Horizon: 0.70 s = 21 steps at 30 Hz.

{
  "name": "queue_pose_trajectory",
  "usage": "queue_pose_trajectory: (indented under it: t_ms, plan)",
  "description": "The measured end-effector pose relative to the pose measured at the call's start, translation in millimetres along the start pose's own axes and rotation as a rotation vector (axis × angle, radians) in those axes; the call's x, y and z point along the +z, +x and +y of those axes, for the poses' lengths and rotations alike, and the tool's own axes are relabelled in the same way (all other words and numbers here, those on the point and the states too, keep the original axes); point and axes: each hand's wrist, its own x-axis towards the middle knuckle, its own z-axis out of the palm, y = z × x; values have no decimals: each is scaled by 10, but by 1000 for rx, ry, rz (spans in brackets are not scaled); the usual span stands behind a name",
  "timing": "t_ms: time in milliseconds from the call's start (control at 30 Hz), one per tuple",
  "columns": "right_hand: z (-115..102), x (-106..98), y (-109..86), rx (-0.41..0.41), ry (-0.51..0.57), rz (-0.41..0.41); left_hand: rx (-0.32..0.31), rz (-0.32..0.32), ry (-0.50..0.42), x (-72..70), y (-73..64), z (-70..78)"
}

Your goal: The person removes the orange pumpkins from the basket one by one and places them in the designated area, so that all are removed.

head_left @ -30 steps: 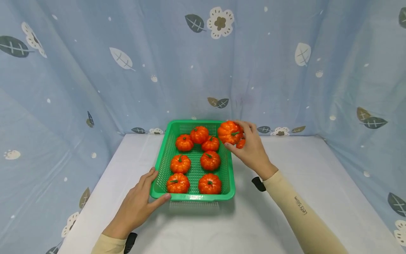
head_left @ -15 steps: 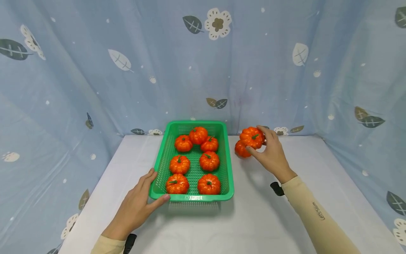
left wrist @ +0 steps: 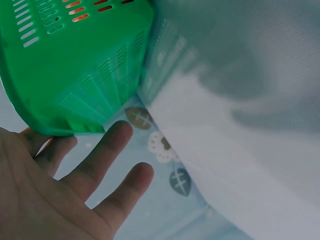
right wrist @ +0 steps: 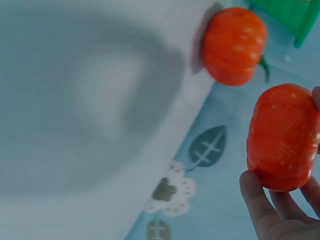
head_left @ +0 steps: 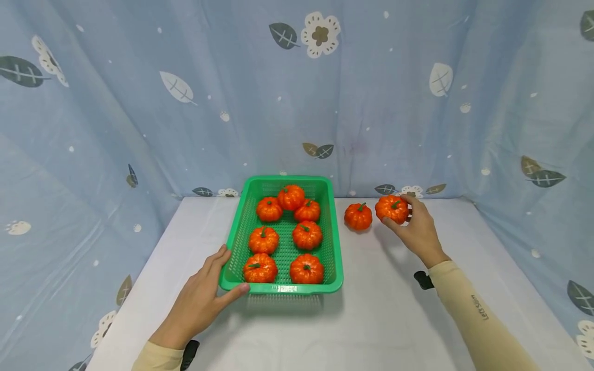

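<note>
In the head view, a green plastic basket (head_left: 337,242) holds several small orange pumpkins (head_left: 308,235) with green stems. My left hand (head_left: 199,296) rests at its near left corner, thumb on the front rim and the other fingers along the left side. Those fingers look spread and fairly straight in the left wrist view, against the basket (left wrist: 75,75). My right hand (head_left: 419,229) holds one pumpkin (head_left: 392,209) between thumb and fingers, right of the basket. In the right wrist view this pumpkin (right wrist: 282,137) appears raised off the cloth. A second pumpkin (head_left: 358,216) sits on the table between it and the basket.
A white cloth (head_left: 371,319) covers the table. Blue curtains (head_left: 260,118) with leaf and flower prints hang behind the table and along both sides.
My right hand has carried the pumpkin from the basket's right rim farther right, past the pumpkin on the table, and lowered it. The left hand and basket have stayed put.
</note>
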Motion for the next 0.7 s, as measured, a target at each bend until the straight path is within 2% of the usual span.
queue_pose_trajectory:
  t_ms: [167,400,700]
  plan:
    - [135,7,1,73,-15,-36,0,-5,0,-1,2,7]
    - [268,56,35,117,-24,-67,-8,-8,5,-9,5,6]
    - [365,132,48,193,-43,-152,-17,-13,4,-4,5,4]
